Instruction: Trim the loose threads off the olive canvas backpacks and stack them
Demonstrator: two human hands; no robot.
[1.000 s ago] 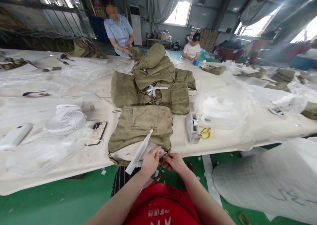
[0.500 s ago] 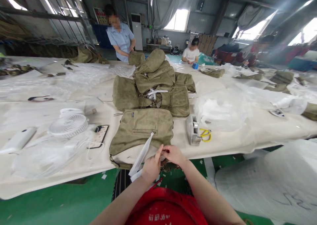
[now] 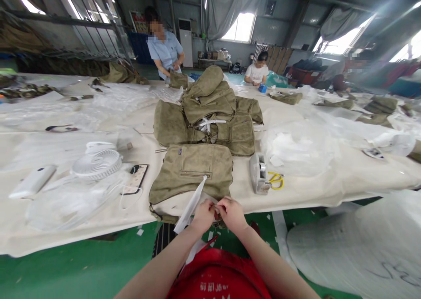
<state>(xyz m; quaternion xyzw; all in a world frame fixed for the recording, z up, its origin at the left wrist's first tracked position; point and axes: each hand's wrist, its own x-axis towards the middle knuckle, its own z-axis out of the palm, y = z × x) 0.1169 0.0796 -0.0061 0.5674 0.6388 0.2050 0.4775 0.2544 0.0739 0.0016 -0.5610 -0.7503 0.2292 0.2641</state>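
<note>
An olive suede bag [image 3: 192, 172] lies flat at the near edge of the cloth-covered table [image 3: 66, 211]. A white paper strip [image 3: 191, 204] runs from its zip pocket down over the edge. My left hand [image 3: 203, 215] and my right hand [image 3: 232, 214] meet at the bag's near rim, fingers pinched together on a small part there. What they pinch is too small to name. The left hand also touches the white strip.
A pile of olive bags [image 3: 210, 110] sits behind the flat one. A tape dispenser [image 3: 258, 173] and yellow scissors [image 3: 275, 180] lie to the right; a white fan [image 3: 96, 163], phone [image 3: 138, 178] and power bank [image 3: 32, 181] to the left. Other people [image 3: 165, 53] work at the far side.
Both hands have drawn closer together at the bag's near rim and now pinch the same spot. The view has shifted slightly right.
</note>
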